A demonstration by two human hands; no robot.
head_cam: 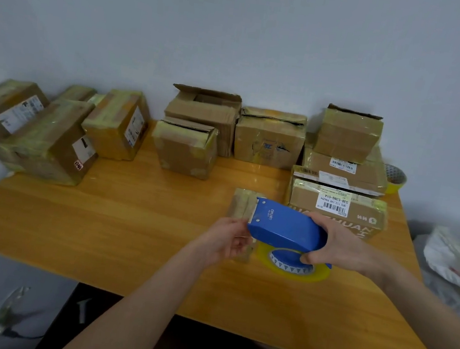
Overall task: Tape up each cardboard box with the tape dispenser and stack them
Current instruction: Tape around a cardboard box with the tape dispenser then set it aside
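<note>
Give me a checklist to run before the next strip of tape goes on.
1. Right hand grips the tape dispenser: ok.
2. Tape roll seated in the dispenser: ok.
3. Left hand has hold of the tape end: cannot tell; it is at the cutter end, but no tape shows.
4. Small box lies flat on the table beneath the dispenser: ok.
5. Open box at the back has its flaps shut: not ok, they stand up.
</note>
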